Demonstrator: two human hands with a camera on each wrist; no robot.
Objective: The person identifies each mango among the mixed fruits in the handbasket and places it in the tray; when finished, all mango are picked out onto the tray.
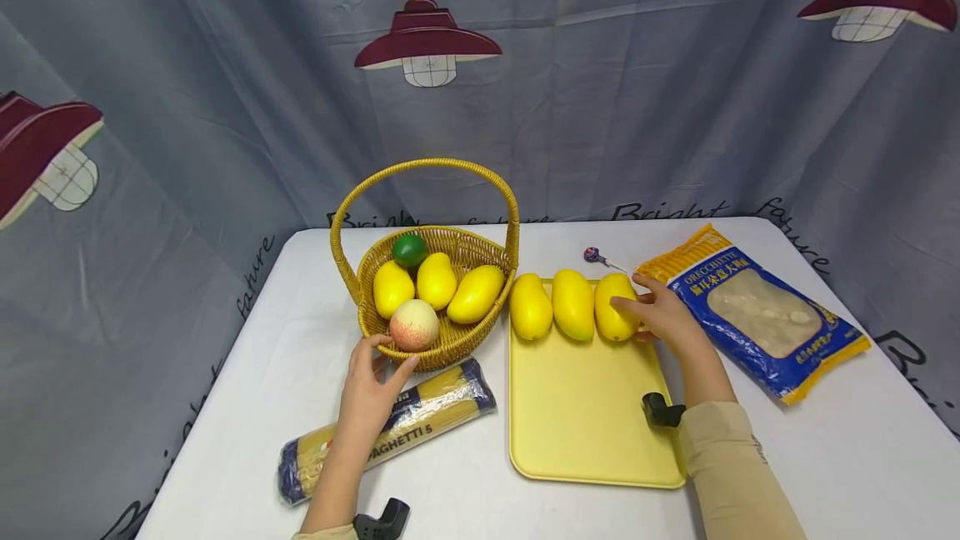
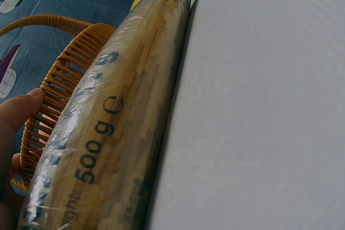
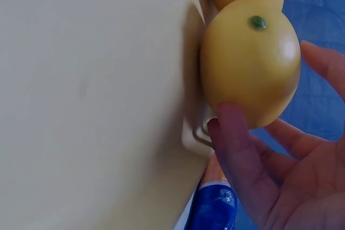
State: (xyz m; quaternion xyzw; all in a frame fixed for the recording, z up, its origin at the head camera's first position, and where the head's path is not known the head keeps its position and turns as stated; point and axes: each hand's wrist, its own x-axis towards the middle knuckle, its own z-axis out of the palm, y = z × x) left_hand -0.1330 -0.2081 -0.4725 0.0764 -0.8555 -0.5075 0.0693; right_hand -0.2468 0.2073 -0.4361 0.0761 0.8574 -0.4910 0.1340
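Observation:
My left hand [image 1: 369, 390] holds the front rim of a woven basket [image 1: 347, 269], its thumb [image 2: 33, 99] against the wicker wall. Right above those fingers, a peach [image 1: 414, 326] lies inside the basket with three yellow mangoes [image 1: 476, 293] and a green fruit [image 1: 409, 250]. With my right hand [image 1: 663, 315] I grip the rightmost mango [image 3: 250, 63] at the far end of a yellow tray [image 1: 592, 415]. The thumb is over it and the fingers are along its right side. Two more mangoes [image 1: 572, 305] lie beside it in a row.
A clear pack of spaghetti [image 1: 435, 407] lies slantwise in front of the basket, partly under my left forearm. Right of the tray is a blue and orange bag of orecchiette [image 1: 757, 315]. A lollipop [image 1: 592, 255] lies behind the tray. The basket's tall handle [image 1: 431, 162] arches upward.

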